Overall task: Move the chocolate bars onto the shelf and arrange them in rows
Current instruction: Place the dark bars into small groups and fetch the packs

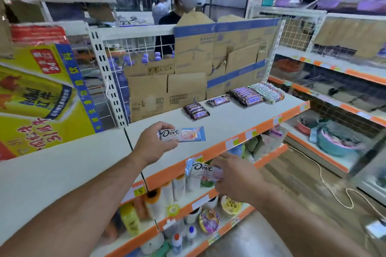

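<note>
My left hand (153, 142) grips one end of a white and blue Dove bar (186, 134) just above the white top shelf (229, 119). My right hand (236, 175) holds a second Dove bar (201, 170) in front of the shelf's orange edge, lower down. On the shelf lie a small stack of Snickers bars (196, 111), a single Snickers bar (218, 101), a longer Snickers row (247, 96) and a row of green and white bars (268, 91) at the far right.
Cardboard boxes (167, 92) stand along the back of the shelf. A yellow and red drinks carton (39, 94) sits at the left. Lower shelves hold bottles and tubs (208, 221). A person (177, 6) stands behind the shelving. A cable (325, 183) lies on the floor at the right.
</note>
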Demonstrator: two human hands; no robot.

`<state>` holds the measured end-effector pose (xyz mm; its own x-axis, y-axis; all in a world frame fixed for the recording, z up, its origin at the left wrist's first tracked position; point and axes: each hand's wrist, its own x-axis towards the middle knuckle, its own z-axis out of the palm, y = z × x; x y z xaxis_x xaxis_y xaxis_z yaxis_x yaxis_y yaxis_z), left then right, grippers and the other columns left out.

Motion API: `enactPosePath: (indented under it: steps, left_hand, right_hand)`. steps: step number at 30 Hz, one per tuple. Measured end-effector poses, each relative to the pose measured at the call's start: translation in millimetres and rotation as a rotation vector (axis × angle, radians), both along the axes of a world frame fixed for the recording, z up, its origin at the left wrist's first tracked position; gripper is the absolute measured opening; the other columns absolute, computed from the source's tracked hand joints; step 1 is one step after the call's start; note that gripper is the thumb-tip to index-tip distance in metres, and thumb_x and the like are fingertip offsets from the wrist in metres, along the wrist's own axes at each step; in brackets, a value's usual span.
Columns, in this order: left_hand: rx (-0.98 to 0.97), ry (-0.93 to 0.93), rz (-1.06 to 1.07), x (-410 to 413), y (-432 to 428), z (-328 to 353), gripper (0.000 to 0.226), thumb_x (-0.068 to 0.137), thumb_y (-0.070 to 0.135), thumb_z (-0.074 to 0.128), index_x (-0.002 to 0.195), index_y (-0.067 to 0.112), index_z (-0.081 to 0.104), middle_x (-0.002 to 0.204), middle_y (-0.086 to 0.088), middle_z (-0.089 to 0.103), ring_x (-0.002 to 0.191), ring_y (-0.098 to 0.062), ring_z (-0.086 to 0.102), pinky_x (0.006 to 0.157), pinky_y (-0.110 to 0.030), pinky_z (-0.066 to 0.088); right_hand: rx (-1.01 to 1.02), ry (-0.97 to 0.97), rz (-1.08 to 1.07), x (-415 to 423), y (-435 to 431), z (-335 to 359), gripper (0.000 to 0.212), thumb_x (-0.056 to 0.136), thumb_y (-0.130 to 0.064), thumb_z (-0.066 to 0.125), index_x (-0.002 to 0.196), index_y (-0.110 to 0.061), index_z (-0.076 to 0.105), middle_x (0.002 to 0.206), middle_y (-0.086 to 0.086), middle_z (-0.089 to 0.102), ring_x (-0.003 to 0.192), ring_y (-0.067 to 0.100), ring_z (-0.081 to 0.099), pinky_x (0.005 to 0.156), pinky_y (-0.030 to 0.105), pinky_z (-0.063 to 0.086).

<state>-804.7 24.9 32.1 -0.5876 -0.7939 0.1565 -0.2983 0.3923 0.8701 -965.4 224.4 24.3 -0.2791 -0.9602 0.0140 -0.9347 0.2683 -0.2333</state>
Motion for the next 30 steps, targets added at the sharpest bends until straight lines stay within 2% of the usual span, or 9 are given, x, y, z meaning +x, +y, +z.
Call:
enactPosePath:
  steps: [4, 6, 11, 14, 16, 18, 23, 27, 30]
  left_hand:
    - [-0.015, -0.006, 0.029, -24, -28, -16, 0.038, 0.068, 0.013, 0.085, 0.096, 0.03, 0.066, 0.103, 0.001, 0.061, 0.087, -0.015, 0.063, 0.074, -0.023, 0.05]
    - [-0.02, -0.013, 0.051, -33, -47, -25, 0.037, 0.068, 0.014, 0.085, 0.097, 0.029, 0.066, 0.104, 0.001, 0.057, 0.092, -0.016, 0.061, 0.08, -0.026, 0.049]
    - [-0.017, -0.055, 0.125, -47, -106, -51, 0.036, 0.068, 0.02, 0.085, 0.098, 0.027, 0.068, 0.107, 0.003, 0.056, 0.09, 0.0, 0.054, 0.066, -0.002, 0.036]
    - [-0.001, -0.097, 0.15, -50, -143, -67, 0.033, 0.068, 0.032, 0.087, 0.096, 0.031, 0.068, 0.107, 0.009, 0.056, 0.092, -0.004, 0.056, 0.064, -0.012, 0.04]
    - [-0.014, -0.144, 0.166, -53, -166, -76, 0.031, 0.07, 0.035, 0.085, 0.096, 0.031, 0.068, 0.108, 0.011, 0.056, 0.094, -0.007, 0.056, 0.066, -0.011, 0.038]
    - [-0.075, -0.213, 0.183, -56, -183, -84, 0.032, 0.073, 0.036, 0.082, 0.102, 0.03, 0.069, 0.11, 0.011, 0.055, 0.101, -0.008, 0.053, 0.073, -0.012, 0.036]
    - [-0.229, -0.353, 0.269, -57, -212, -107, 0.04, 0.077, 0.047, 0.072, 0.111, 0.026, 0.07, 0.111, 0.006, 0.063, 0.107, -0.019, 0.049, 0.094, -0.033, 0.041]
    - [-0.236, -0.374, 0.338, -60, -216, -114, 0.049, 0.072, 0.053, 0.063, 0.112, 0.026, 0.069, 0.111, 0.007, 0.06, 0.105, -0.018, 0.049, 0.095, -0.033, 0.04]
    - [-0.25, -0.368, 0.378, -63, -216, -116, 0.036, 0.076, 0.042, 0.069, 0.108, 0.024, 0.07, 0.11, 0.007, 0.06, 0.105, -0.018, 0.048, 0.093, -0.031, 0.037]
  right_hand:
    - [0.004, -0.001, 0.011, -23, -20, -6, 0.041, 0.075, -0.025, 0.06, 0.116, -0.028, 0.057, 0.097, -0.01, 0.044, 0.095, 0.018, 0.054, 0.063, 0.028, 0.035]
    - [0.016, -0.007, 0.024, -35, -39, -9, 0.038, 0.073, -0.027, 0.062, 0.11, -0.027, 0.057, 0.095, -0.011, 0.043, 0.093, 0.018, 0.054, 0.064, 0.029, 0.039]
    - [0.046, 0.008, 0.089, -63, -100, -17, 0.048, 0.074, -0.028, 0.06, 0.122, -0.03, 0.057, 0.112, -0.005, 0.054, 0.103, 0.019, 0.055, 0.073, 0.031, 0.048]
    - [0.055, 0.021, 0.135, -74, -139, -19, 0.049, 0.073, -0.028, 0.06, 0.122, -0.031, 0.057, 0.113, -0.006, 0.054, 0.105, 0.017, 0.055, 0.076, 0.03, 0.048]
    - [0.072, 0.019, 0.162, -79, -164, -21, 0.049, 0.072, -0.029, 0.06, 0.121, -0.031, 0.057, 0.113, -0.006, 0.055, 0.106, 0.017, 0.055, 0.079, 0.031, 0.049]
    - [0.079, 0.026, 0.186, -83, -184, -22, 0.049, 0.072, -0.03, 0.061, 0.121, -0.031, 0.057, 0.113, -0.006, 0.055, 0.105, 0.018, 0.056, 0.079, 0.03, 0.049]
    - [0.104, 0.023, 0.267, -93, -232, -29, 0.048, 0.074, -0.031, 0.062, 0.121, -0.03, 0.057, 0.114, -0.007, 0.054, 0.102, 0.017, 0.056, 0.075, 0.029, 0.047]
    - [0.108, 0.01, 0.344, -101, -260, -33, 0.047, 0.074, -0.029, 0.061, 0.121, -0.03, 0.057, 0.113, -0.007, 0.054, 0.101, 0.015, 0.056, 0.074, 0.028, 0.048]
    - [0.119, 0.0, 0.411, -108, -278, -39, 0.047, 0.074, -0.03, 0.06, 0.12, -0.03, 0.057, 0.111, -0.007, 0.054, 0.102, 0.014, 0.055, 0.077, 0.029, 0.049]
